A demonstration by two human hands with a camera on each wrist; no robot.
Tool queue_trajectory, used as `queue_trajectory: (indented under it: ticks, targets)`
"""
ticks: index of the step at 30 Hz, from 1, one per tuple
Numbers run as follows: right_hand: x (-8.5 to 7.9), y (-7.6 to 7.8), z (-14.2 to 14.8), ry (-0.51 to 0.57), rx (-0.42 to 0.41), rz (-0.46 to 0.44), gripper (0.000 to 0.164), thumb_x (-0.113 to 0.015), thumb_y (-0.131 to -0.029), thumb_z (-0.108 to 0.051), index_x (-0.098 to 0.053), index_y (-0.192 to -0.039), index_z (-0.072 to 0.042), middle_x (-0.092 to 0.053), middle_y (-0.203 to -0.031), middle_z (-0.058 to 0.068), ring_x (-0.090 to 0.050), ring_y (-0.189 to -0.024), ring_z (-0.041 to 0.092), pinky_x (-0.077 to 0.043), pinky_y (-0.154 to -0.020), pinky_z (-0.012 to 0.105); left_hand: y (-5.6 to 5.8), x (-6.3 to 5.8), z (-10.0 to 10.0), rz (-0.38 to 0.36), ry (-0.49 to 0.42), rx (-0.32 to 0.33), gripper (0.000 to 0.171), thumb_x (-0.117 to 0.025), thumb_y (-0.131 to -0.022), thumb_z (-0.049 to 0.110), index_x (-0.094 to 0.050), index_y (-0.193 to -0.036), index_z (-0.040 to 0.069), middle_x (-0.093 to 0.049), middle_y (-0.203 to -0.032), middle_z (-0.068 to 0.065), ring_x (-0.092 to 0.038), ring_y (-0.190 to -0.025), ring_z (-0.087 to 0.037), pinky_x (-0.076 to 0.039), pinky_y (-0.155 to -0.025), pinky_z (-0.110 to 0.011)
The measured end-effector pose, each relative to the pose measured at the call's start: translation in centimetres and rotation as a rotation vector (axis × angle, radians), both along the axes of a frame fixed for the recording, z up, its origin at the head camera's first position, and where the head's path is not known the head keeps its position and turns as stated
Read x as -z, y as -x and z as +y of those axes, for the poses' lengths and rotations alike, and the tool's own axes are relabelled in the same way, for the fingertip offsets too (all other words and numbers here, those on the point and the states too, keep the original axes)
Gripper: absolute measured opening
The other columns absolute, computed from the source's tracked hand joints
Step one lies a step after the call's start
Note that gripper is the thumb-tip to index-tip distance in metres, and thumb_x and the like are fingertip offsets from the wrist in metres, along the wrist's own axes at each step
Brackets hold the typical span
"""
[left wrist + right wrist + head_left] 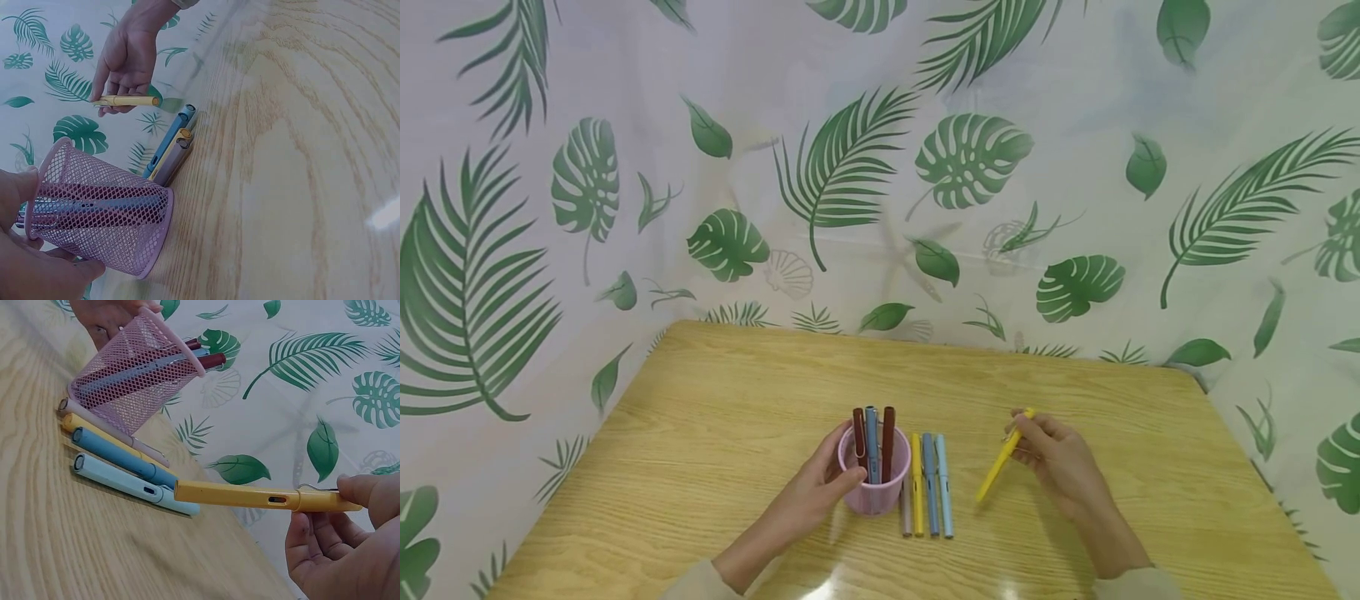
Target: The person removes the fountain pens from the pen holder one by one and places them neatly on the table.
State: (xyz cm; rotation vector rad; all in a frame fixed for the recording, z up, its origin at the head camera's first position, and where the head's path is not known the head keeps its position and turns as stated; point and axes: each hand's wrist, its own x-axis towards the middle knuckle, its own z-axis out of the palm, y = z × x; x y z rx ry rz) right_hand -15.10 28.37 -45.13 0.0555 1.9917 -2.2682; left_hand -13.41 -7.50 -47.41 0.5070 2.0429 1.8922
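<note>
A pink mesh pen cup (874, 502) stands on the table, and my left hand (816, 487) grips its side with the thumb at the rim. Inside it are two dark red pens (888, 442) and a blue pen (872, 446), caps up. My right hand (1069, 468) pinches a yellow pen (237, 495) by its clip end, off to the cup's right. The pen's free end points toward me and down in the head view. The right wrist view shows the thumb on the cap and the fingers below it.
Just right of the cup, a greyish pen (907, 510), another yellow pen (917, 500), a blue-grey pen (932, 492) and a light blue pen (944, 492) lie side by side. Behind the wooden table (737, 392) hangs a leaf-patterned sheet (865, 67).
</note>
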Motion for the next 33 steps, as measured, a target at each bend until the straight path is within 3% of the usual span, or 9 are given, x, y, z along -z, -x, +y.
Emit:
queue_trajectory:
  ticks: [6,13,19,26,33]
  targets:
    - [0.8,0.2,-0.5,-0.024,-0.03,0.004,0.021,-0.057,-0.108,-0.02,-0.065,-0.107,0.0,-0.056,-0.125,0.002,-0.06,-0.094,0.014,-0.057,-0.088,0.027,-0.1,0.0,0.0,-0.001,-0.002,0.0,0.074,-0.056,-0.109,0.019,-0.011,-0.165,0.003,-0.017,-0.167,-0.029,-0.023,-0.152,-0.043,-0.024,-0.123,-0.051]
    - [1.3,0.5,-1.4,-0.038,0.005,-0.043,0.022,-0.061,-0.106,-0.019,-0.065,-0.11,0.003,-0.06,-0.118,0.004,-0.062,-0.094,0.015,-0.059,-0.086,0.028,-0.1,-0.2,0.0,0.011,0.006,-0.001,0.073,-0.056,-0.109,0.02,-0.012,-0.165,0.004,-0.018,-0.166,-0.029,-0.024,-0.152,-0.043,-0.024,-0.123,-0.05]
    - [1.6,0.6,-2.0,-0.052,0.003,-0.078,0.022,-0.061,-0.106,-0.018,-0.064,-0.109,0.003,-0.055,-0.13,0.012,-0.063,-0.095,0.016,-0.058,-0.085,0.028,-0.1,-0.2,0.0,0.01,0.006,0.006,0.073,-0.055,-0.109,0.02,-0.011,-0.165,0.003,-0.019,-0.166,-0.029,-0.025,-0.151,-0.043,-0.025,-0.123,-0.051]
    - [2.1,0.5,-2.5,-0.075,-0.014,-0.085,0.03,-0.062,-0.106,-0.018,-0.059,-0.119,0.009,-0.066,-0.105,0.006,-0.064,-0.089,0.016,-0.059,-0.079,0.027,-0.1,-0.1,0.0,0.008,0.004,0.0,0.074,-0.056,-0.109,0.021,-0.012,-0.165,0.002,-0.02,-0.165,-0.03,-0.026,-0.151,-0.044,-0.026,-0.122,-0.051]
    - [2.5,0.5,-2.9,-0.121,-0.025,-0.073,0.034,-0.062,-0.106,-0.016,-0.057,-0.123,0.013,-0.065,-0.105,0.008,-0.064,-0.09,0.017,-0.059,-0.08,0.029,0.0,-0.1,0.0,0.002,-0.007,0.003,0.074,-0.056,-0.109,0.019,-0.011,-0.165,0.003,-0.019,-0.166,-0.03,-0.025,-0.151,-0.043,-0.025,-0.123,-0.05]
